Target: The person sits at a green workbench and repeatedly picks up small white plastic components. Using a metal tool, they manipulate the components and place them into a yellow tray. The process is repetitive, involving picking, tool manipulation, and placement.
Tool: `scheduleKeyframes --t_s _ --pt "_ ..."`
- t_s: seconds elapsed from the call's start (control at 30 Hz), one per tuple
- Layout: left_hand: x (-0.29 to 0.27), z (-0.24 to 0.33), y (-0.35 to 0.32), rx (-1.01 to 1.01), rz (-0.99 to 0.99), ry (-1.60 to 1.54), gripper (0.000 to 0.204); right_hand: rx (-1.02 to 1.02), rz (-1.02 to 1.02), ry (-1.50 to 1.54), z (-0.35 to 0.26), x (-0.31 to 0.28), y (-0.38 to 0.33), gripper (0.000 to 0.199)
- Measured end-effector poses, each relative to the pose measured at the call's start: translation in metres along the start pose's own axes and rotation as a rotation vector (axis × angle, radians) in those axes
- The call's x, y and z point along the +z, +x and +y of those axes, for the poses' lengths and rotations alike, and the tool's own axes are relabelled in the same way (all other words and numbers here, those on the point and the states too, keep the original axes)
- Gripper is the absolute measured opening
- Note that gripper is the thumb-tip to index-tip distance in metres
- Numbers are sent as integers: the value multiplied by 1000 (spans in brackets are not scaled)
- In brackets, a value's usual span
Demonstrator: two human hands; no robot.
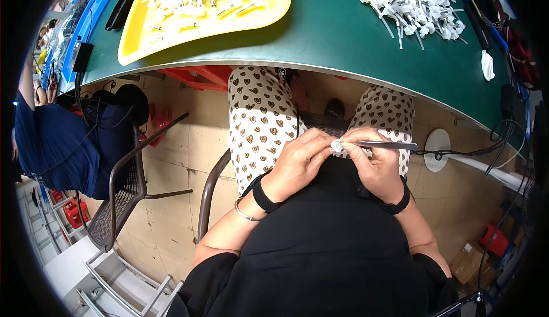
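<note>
Two hands: meet at frame centre, over the lap.
Left hand: fingers pinched shut on the cap.
Cap: small, white plastic, mostly hidden by fingertips.
Right hand: closed on the tweezers, tips at the cap.
Risk: cap may slip to the floor, since the grip is only fingertips, away from the table.

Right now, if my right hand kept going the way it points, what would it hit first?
The right hand points left, so it would likely meet the small white part and then the left hand pinching it.
</note>
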State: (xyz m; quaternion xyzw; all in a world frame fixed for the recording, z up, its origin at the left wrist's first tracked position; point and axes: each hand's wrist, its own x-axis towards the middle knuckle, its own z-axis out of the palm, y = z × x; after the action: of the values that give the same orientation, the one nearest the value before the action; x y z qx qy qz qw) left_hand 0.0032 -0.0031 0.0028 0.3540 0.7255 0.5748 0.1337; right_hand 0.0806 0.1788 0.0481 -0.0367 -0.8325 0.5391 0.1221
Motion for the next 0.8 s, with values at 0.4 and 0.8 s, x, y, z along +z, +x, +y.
scheduleKeyframes --t_s 0.4,0.8 --pt "-2 -2 2 -37 -12 -40 16 222 72 437 5 6 -9 12" --pt "-1 -1 1 -56 -18 -44 15 227 74 359 5 7 -8 10"
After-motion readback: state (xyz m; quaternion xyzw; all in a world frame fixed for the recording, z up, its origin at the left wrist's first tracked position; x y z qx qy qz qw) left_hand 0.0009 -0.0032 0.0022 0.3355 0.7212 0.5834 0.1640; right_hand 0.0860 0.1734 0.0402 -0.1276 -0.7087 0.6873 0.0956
